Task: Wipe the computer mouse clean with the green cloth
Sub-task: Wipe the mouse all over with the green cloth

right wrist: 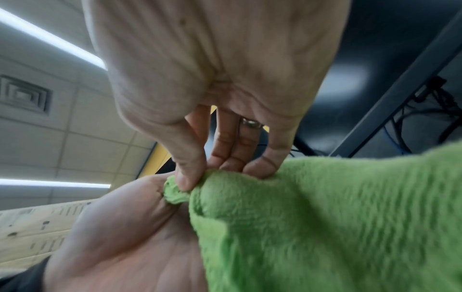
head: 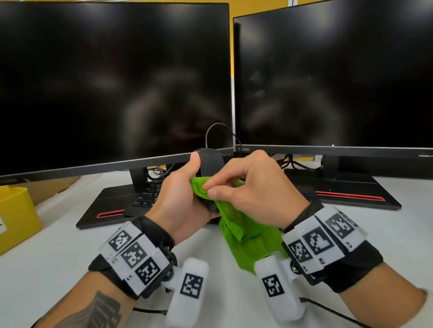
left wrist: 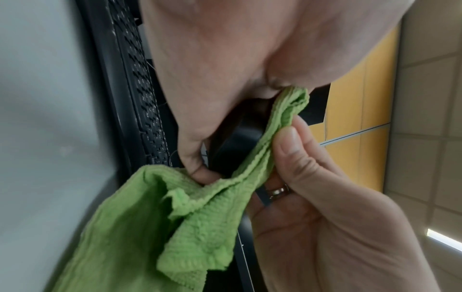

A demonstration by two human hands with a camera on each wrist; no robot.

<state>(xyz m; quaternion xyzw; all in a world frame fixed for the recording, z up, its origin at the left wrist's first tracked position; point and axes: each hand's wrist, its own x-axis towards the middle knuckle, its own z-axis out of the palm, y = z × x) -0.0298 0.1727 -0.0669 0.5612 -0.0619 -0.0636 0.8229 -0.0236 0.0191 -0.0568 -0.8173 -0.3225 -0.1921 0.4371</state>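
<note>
We grip the black plastic computer mouse [head: 208, 161] in our left hand [head: 184, 197], lifted off the white worktop [head: 54, 267] in front of two dark monitors [head: 104, 82]. Our right hand [head: 255, 189] pinches the green textured cloth [head: 247, 238] between thumb and curled fingers [right wrist: 225, 150] against the mouse's side, and the rest of the cloth hangs between our wrists.

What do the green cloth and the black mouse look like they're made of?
Green cloth: soft woven fabric, probably microfibre; it drapes, creases and looks fuzzy in the right wrist view. Computer mouse: seemingly hard matte black plastic, smooth with dull highlights, though mostly hidden by the hands.
</note>
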